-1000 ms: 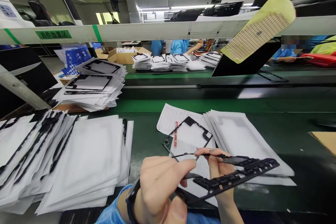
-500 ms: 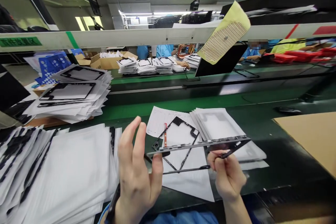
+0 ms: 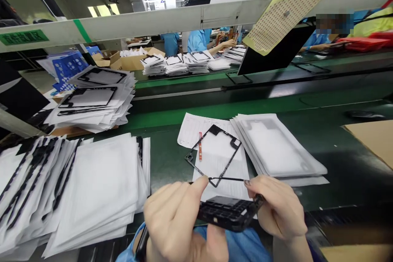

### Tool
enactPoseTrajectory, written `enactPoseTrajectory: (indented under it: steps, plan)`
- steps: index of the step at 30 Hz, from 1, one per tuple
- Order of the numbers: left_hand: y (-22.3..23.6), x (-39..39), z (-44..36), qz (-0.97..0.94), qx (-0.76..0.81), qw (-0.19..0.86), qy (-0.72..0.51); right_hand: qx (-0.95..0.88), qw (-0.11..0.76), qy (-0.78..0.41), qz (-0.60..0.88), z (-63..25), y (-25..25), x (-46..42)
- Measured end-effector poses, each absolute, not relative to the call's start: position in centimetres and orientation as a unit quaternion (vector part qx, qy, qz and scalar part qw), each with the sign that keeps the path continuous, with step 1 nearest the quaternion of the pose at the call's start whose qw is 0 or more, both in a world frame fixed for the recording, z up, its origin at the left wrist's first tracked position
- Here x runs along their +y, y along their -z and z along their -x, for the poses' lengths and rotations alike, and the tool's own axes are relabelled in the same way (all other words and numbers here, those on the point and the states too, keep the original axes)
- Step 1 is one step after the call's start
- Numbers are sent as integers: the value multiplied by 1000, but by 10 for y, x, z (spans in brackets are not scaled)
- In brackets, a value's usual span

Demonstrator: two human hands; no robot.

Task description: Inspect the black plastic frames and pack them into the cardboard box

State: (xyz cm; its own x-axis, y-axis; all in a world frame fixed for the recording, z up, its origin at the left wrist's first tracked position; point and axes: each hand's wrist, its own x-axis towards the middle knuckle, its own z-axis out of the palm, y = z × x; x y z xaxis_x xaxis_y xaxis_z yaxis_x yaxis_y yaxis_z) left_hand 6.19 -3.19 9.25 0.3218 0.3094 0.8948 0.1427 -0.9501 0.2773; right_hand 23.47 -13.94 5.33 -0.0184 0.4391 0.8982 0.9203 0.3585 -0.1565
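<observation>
Close to my body I hold a thin black rectangular frame (image 3: 225, 212) tilted nearly edge-on, its near corner toward me. My left hand (image 3: 179, 217) is closed on its left side, thumb and fingers pressing it. Around its right side the fingers of my right hand (image 3: 278, 204) are curled. A second black frame (image 3: 227, 166) lies flat beyond my hands, on white printed sheets (image 3: 206, 174). Beside it rests a thin red strip (image 3: 200, 146). The fingertips partly hide the held frame's edges.
Stacked white sleeves (image 3: 106, 176) stand at the left, with a pile of sleeved frames (image 3: 95, 102) behind. More sleeves (image 3: 270, 143) lie right of the printed sheets. A cardboard piece (image 3: 373, 139) sits at the right. Across the green bench, people in blue work near a dark panel (image 3: 273, 55).
The held frame has come nearer my body and turned, showing a corner toward me. My left hand went from spread fingers to a closed grip. The view has shifted.
</observation>
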Motion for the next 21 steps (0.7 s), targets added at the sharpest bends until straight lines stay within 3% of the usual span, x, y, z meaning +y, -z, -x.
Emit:
enactPoseTrajectory:
  steps: [8, 13, 16, 19, 21]
  plan:
    - [-102, -43, -72, -760, 178, 106, -616, -676, 455, 278, 508, -227, -63, -140]
    - [-101, -29, -77, -627, 200, 170, -733, -663, 445, 262, 542, -238, -73, -144]
    - [-91, 0, -65, -587, 153, 241, -758, -632, 520, 203, 538, -255, -76, -148]
    - [-85, 22, -55, -560, 174, 356, -727, -623, 635, 131, 438, -263, -78, -150]
    - [-81, 29, -53, -553, 179, 406, -705, -618, 666, 116, 401, -259, -77, -151]
